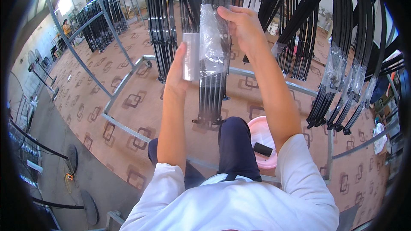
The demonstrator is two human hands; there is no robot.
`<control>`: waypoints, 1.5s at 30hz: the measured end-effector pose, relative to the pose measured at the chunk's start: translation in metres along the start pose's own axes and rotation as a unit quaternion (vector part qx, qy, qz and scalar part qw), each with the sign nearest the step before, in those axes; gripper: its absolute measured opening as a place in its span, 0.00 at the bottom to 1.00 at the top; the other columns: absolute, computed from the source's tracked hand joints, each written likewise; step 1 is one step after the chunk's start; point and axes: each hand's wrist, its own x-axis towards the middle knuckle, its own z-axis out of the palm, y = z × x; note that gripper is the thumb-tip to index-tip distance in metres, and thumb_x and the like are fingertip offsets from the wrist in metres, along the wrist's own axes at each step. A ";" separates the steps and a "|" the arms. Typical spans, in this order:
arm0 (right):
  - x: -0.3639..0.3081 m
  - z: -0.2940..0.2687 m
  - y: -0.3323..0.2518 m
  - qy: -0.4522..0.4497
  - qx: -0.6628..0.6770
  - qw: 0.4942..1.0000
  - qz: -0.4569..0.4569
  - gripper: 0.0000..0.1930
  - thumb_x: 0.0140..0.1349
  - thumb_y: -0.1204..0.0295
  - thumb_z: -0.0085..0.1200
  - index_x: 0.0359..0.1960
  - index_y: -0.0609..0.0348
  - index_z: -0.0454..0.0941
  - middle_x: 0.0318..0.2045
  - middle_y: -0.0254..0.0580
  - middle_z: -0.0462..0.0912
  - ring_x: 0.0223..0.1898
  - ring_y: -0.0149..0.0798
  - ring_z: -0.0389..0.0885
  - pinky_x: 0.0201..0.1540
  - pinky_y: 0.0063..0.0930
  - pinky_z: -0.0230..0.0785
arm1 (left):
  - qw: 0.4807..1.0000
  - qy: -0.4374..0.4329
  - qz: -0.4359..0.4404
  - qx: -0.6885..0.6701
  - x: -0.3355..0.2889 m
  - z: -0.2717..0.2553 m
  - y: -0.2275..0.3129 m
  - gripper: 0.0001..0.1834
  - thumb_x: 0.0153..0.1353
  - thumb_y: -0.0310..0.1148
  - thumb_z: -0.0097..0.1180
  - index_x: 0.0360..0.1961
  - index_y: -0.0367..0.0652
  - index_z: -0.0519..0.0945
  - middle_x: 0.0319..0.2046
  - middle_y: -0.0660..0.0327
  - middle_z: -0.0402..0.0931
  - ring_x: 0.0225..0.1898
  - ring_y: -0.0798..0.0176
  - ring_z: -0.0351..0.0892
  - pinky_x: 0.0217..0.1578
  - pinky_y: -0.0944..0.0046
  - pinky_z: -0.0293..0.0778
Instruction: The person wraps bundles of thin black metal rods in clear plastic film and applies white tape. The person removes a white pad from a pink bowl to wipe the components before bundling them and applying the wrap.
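A bundle of thin black metal rods [209,96] hangs upright in front of me, with small feet at its lower end. Clear plastic film [212,38] is wrapped, creased, around its middle. My left hand [176,72] is closed on a roll of clear film [191,62], just left of the bundle; its fingers are mostly hidden behind the roll. At the bundle's upper right side, my right hand [245,25] grips the wrapped rods, its thumb pressing the film in front and its other fingers partly hidden.
Hanging rod bundles stand left [160,51] and right [302,55]; film-wrapped ones [338,77] are farther right. A grey metal frame [128,132] surrounds my knees. A pink basin [252,124] holds a black phone-like object [263,149]. Round-based stands [90,207] occupy the left floor.
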 end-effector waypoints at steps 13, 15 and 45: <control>-0.114 0.019 0.046 0.205 -0.172 0.926 -0.266 0.08 0.57 0.72 0.44 0.35 0.65 0.70 0.30 0.44 0.76 0.33 0.32 0.76 0.33 0.22 0.67 | 0.975 0.093 0.162 0.121 -0.050 0.030 0.012 0.21 0.58 0.46 0.45 0.38 0.37 0.71 0.29 0.61 0.73 0.28 0.70 0.72 0.29 0.72 0.69; -0.135 0.029 0.048 0.159 -0.171 0.947 -0.219 0.08 0.57 0.74 0.44 0.35 0.65 0.70 0.28 0.43 0.77 0.29 0.31 0.76 0.31 0.21 0.67 | 0.974 0.076 0.150 0.150 -0.054 0.038 0.013 0.25 0.57 0.50 0.44 0.41 0.36 0.68 0.31 0.57 0.72 0.30 0.66 0.73 0.32 0.67 0.70; -0.140 -0.001 0.020 0.362 -0.363 0.849 -0.128 0.23 0.40 0.68 0.61 0.36 0.63 0.65 0.28 0.44 0.76 0.28 0.34 0.75 0.32 0.24 0.67 | 0.990 -0.108 -0.025 0.086 -0.004 0.092 -0.057 0.30 0.53 0.56 0.46 0.40 0.36 0.70 0.31 0.58 0.74 0.31 0.66 0.75 0.32 0.68 0.73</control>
